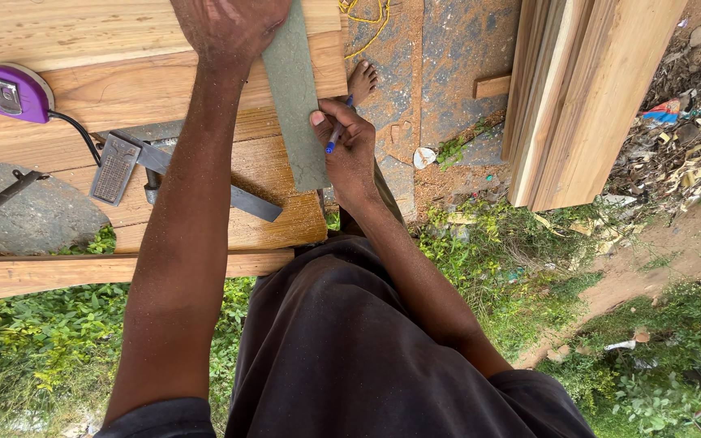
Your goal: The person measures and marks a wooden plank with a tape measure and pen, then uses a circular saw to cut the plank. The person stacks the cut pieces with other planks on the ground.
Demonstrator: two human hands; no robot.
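A grey-green flat strip (pixel 295 97) is laid lengthwise across the top of a stack of wooden boards (pixel 123 97), running from the upper edge of the view down toward the near end of the boards, where its lower end is seen just beside the right hand (pixel 349 150). The strip is pressed down at its far end by the left hand (pixel 229 28), whose palm and fingers are spread flat over it and the board; nothing is gripped, only held in place. A blue pen (pixel 335 134) is pinched between the thumb and curled fingers of the right hand, with its tip set against the right edge of the strip. To the left of the strip, a metal try square (pixel 156 166) is rested on the boards, its ridged stock nearer the left and its blade angled toward the strip. Farther left, a purple tape measure (pixel 11 93) with a black strap is placed on the boards. A dark garment (pixel 350 341) is worn over the person's lap below the hands, and a bare foot (pixel 362 81) is seen on the ground beyond the right hand. More planks (pixel 586 89) are leaned upright at the right, above green weeds (pixel 496 243) and litter.
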